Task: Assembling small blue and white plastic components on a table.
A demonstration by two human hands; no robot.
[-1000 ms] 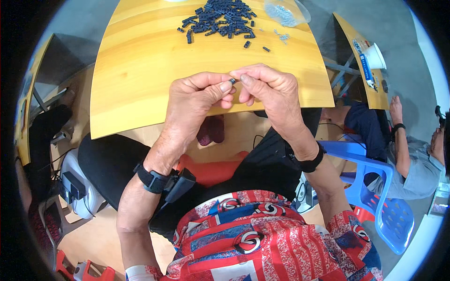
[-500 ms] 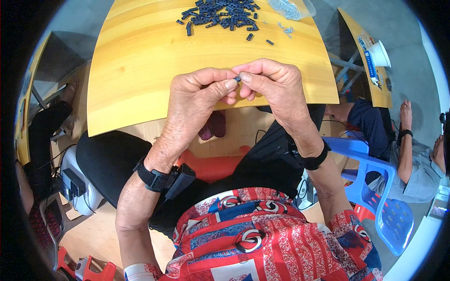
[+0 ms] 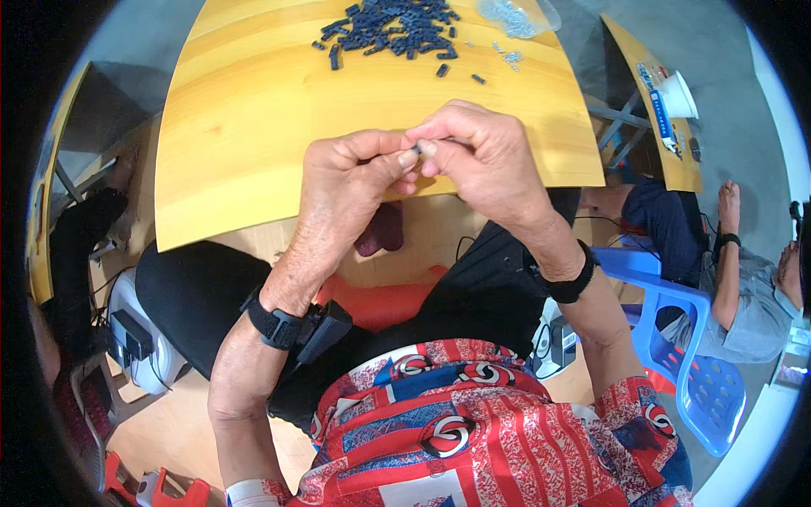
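Observation:
Both hands meet over the near part of the yellow wooden table [image 3: 245, 110]. My left hand [image 3: 356, 169] pinches a small dark plastic piece [image 3: 417, 149] between thumb and forefinger. The thumb and forefinger of my right hand [image 3: 481, 152] close on the same piece from the other side. Most of the piece is hidden by the fingertips. Beyond the hands lies a heap of small black plastic pieces [image 3: 393, 29], with several strays around its near edge. To its right are some small silvery metal parts [image 3: 512, 58], loose beside a clear plastic bag [image 3: 511, 17] of similar parts.
A side table [image 3: 646, 93] at the right carries a white tub [image 3: 678, 95] and a blue box [image 3: 661, 116]. A person [image 3: 752, 296] sits near a blue plastic chair [image 3: 688, 363] on that side. Another person's dark-clothed leg [image 3: 80, 232] shows at the left.
The two hands have shifted slightly left, still pinched together on the piece. More of the piece is now covered by the fingertips.

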